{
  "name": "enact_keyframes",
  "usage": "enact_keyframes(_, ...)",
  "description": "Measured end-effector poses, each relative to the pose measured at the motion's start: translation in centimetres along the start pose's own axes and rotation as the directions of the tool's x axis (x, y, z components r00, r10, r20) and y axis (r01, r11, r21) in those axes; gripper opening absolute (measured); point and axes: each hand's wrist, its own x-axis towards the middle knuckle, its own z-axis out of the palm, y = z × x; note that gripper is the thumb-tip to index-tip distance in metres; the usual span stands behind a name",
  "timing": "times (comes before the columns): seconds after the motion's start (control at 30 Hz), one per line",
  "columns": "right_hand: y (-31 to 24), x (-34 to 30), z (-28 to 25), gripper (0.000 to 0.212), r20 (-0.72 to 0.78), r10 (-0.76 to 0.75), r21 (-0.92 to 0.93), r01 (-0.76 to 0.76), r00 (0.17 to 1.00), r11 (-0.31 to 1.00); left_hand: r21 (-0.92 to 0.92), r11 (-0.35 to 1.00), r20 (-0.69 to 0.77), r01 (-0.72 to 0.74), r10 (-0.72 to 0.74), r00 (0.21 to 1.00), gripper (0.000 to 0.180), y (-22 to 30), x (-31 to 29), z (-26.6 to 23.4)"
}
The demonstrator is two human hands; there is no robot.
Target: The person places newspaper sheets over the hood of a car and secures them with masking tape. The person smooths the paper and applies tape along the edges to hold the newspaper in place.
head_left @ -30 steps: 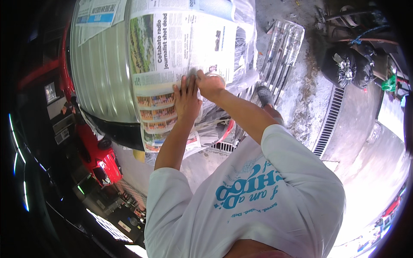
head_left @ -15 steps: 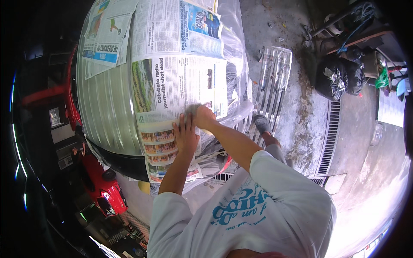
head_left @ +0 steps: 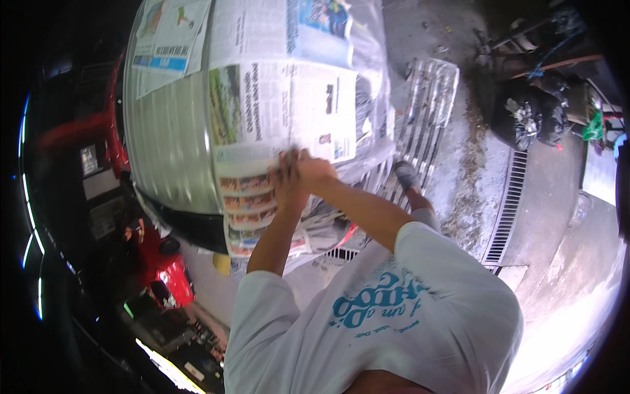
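Observation:
Newspaper sheets [head_left: 262, 85] lie over the ribbed silver roof [head_left: 172, 148] of a vehicle. On the lower sheet with rows of small photos [head_left: 248, 200], my left hand [head_left: 287, 187] rests with its fingers stretched out and partly overlapped by the other hand. My right hand [head_left: 315, 173] is closed, pressing close beside and over the left fingers at the paper's seam. What its fingers hold, if anything, is hidden and blurred. Clear plastic sheeting [head_left: 377, 125] hangs along the vehicle's right side, past the newspaper edge.
A slatted silver panel [head_left: 430, 98] lies on the concrete floor near my foot [head_left: 405, 174]. A drain grate [head_left: 508, 203] runs along the floor at right, below black garbage bags [head_left: 518, 121]. Red bodywork [head_left: 174, 279] shows at lower left.
My right hand has shifted left over the left fingers, and the two hands now overlap. The view has moved slightly, so the vehicle appears higher and further right.

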Motion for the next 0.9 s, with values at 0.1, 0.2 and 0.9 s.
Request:
enact_keyframes(0.1, 3.1, -2.1, -0.7, 0.019, -0.154, -0.019, 0.021, 0.022, 0.988, 1.0, -0.065, 0.997, 0.184, -0.031, 0.042, 0.982, 0.087, -0.4, -0.1, -2.8)
enact_keyframes(0.2, 9.3, -3.1, -0.2, 0.02, -0.189, 0.076, -0.067, -0.09, 0.979, 0.994, 0.021, 0.989, 0.206, -0.148, 0.141, 0.968, 0.086, -0.2, -0.9, -1.6)
enact_keyframes(0.9, 23.2, -14.9, 0.5, 0.029, -0.227, 0.241, 0.409, -0.132, 0.944, 0.903, -0.827, 0.558, 0.304, -0.066, 0.542, 0.784, 0.066, 10.9, -15.5, -2.3)
